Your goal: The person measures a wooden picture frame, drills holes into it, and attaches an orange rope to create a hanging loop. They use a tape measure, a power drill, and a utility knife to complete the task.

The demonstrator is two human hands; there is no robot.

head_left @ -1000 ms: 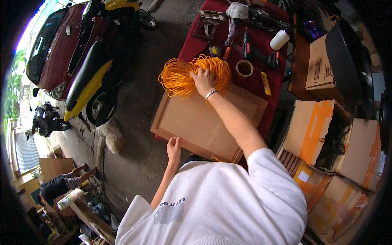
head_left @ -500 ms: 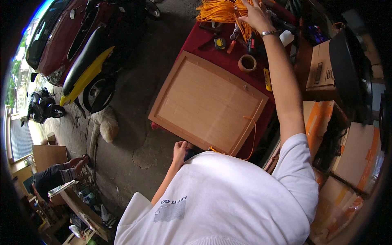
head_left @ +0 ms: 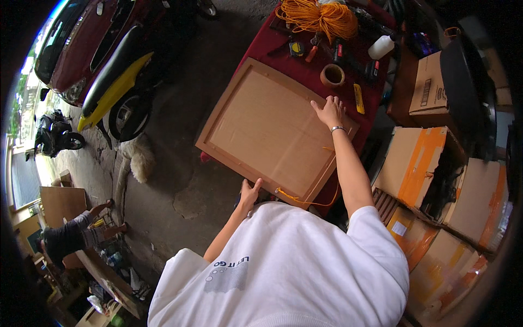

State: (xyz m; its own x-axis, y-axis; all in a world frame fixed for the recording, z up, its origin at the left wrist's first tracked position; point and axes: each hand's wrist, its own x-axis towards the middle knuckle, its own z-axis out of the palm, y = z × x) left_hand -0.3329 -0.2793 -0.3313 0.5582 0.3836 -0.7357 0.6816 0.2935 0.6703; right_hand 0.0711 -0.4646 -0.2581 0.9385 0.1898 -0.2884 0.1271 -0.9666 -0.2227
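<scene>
Two hands on wooden frame (head_left: 272, 128) | right hand (head_left: 328, 111) flat (fingers spread) | left hand (head_left: 249, 193) grips near edge

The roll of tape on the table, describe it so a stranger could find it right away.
Start at the red table, past the far edge of the wooden frame. Just beyond the right hand lies the tape roll: a flat brown ring, the only hollow round thing among the small tools.
</scene>
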